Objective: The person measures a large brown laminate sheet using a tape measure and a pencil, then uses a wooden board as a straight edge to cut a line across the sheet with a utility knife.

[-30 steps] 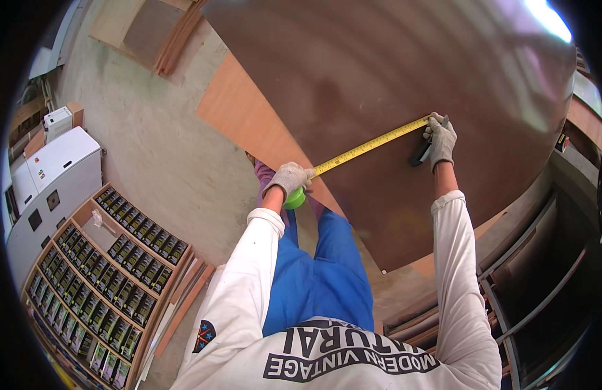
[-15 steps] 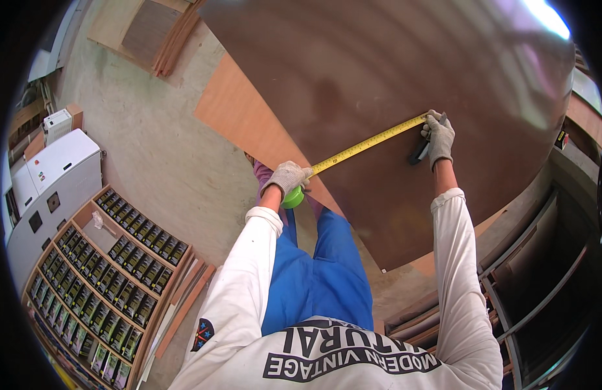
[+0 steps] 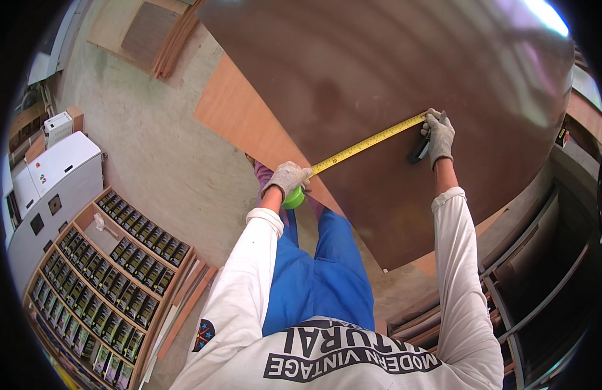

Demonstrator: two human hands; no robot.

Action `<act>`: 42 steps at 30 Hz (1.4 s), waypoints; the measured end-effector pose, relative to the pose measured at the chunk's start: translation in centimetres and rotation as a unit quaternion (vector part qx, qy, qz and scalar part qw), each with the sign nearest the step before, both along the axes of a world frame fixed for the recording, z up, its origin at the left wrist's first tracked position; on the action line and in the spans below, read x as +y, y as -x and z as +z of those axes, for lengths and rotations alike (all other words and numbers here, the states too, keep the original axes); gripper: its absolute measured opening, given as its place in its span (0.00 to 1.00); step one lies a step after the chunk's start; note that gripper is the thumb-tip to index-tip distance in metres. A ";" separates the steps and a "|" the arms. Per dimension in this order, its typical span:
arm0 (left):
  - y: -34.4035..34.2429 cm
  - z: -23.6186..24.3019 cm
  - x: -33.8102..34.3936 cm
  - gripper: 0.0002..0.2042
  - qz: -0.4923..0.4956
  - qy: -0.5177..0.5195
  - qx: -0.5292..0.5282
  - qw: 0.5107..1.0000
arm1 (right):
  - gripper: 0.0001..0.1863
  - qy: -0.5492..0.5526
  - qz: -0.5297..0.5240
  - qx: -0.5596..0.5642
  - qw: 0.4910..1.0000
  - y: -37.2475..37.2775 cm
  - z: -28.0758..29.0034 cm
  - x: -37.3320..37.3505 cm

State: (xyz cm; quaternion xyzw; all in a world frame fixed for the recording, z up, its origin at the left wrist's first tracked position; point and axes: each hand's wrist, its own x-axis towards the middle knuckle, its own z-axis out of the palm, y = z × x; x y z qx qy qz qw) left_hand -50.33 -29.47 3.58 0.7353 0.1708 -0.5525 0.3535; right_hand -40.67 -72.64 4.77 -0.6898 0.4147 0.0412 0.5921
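A yellow tape measure blade stretches across a large glossy dark brown sheet. My left hand, in a pale work glove, is closed around the bright green tape measure case by the sheet's near-left edge. At the blade's far end my gloved right hand is closed over the sheet. It grips a dark-handled tool whose exact kind I cannot make out, and its fingertips are at the tape's tip. A lighter wood-coloured sheet sticks out from under the brown one.
On the left are a white machine cabinet and a wooden rack holding rows of small dark packets. Stacked boards lie on the floor at the far left. A metal-framed rack stands at the right. My blue-trousered legs are close to the sheet's corner.
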 end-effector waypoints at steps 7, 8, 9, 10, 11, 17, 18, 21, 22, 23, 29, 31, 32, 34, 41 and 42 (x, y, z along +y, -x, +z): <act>2.8 -4.0 3.8 0.11 -0.356 0.046 -0.334 0.872 | 0.07 -0.058 -0.020 -0.011 0.998 -0.7 1.0 1.6; 3.1 -4.3 4.3 0.10 -0.339 0.034 -0.305 0.889 | 0.09 -0.082 -0.032 -0.008 0.996 -1.2 0.7 1.9; 2.8 -3.6 1.5 0.13 -0.130 0.054 -0.125 0.982 | 0.10 -0.069 -0.049 -0.012 0.996 -0.2 1.2 0.7; 2.0 -2.3 -1.7 0.17 0.116 0.029 0.014 0.993 | 0.11 -0.064 -0.077 0.035 0.994 0.4 1.6 -2.2; 1.4 -1.5 -1.4 0.17 0.106 0.031 0.004 0.994 | 0.11 -0.052 -0.072 0.071 0.993 0.2 2.4 -1.8; 1.0 -0.2 -3.2 0.21 0.087 -0.007 0.013 0.996 | 0.14 0.419 0.368 0.095 0.825 3.8 2.7 -9.7; 1.1 -0.2 -2.4 0.18 0.080 -0.015 -0.011 0.997 | 0.14 0.384 0.404 0.106 0.823 2.8 3.4 -9.3; 1.4 -0.1 -1.5 0.16 0.097 -0.026 -0.026 0.995 | 0.15 0.317 0.419 0.139 0.839 -0.9 5.7 -7.5; 1.4 0.2 -1.1 0.16 0.123 -0.029 -0.021 0.992 | 0.15 0.313 0.388 0.122 0.858 -1.8 6.6 -6.1; 1.3 0.3 -1.2 0.16 0.123 -0.030 -0.021 0.992 | 0.16 0.311 0.356 0.107 0.875 -2.6 7.4 -5.4; 1.2 1.0 -1.6 0.16 0.150 -0.015 -0.018 0.988 | 0.18 0.289 0.355 0.161 0.874 -5.0 5.2 -2.7; 0.6 0.9 -3.1 0.17 0.071 -0.035 -0.027 0.997 | 0.16 0.314 0.335 0.181 0.870 -4.4 3.9 -4.0; 0.5 1.3 -2.9 0.17 0.072 -0.038 -0.025 0.996 | 0.16 0.297 0.319 0.181 0.882 -4.1 3.8 -3.5; 0.3 1.9 -2.8 0.17 0.130 -0.050 0.015 0.990 | 0.15 0.299 0.314 0.191 0.881 -3.9 3.6 -2.7; 0.7 0.9 -1.9 0.17 0.083 -0.054 -0.008 0.995 | 0.17 0.323 0.343 0.226 0.852 -5.2 3.6 -2.1; 0.7 0.7 -1.6 0.17 0.080 -0.049 -0.016 0.995 | 0.17 0.321 0.345 0.227 0.852 -5.4 3.5 -1.8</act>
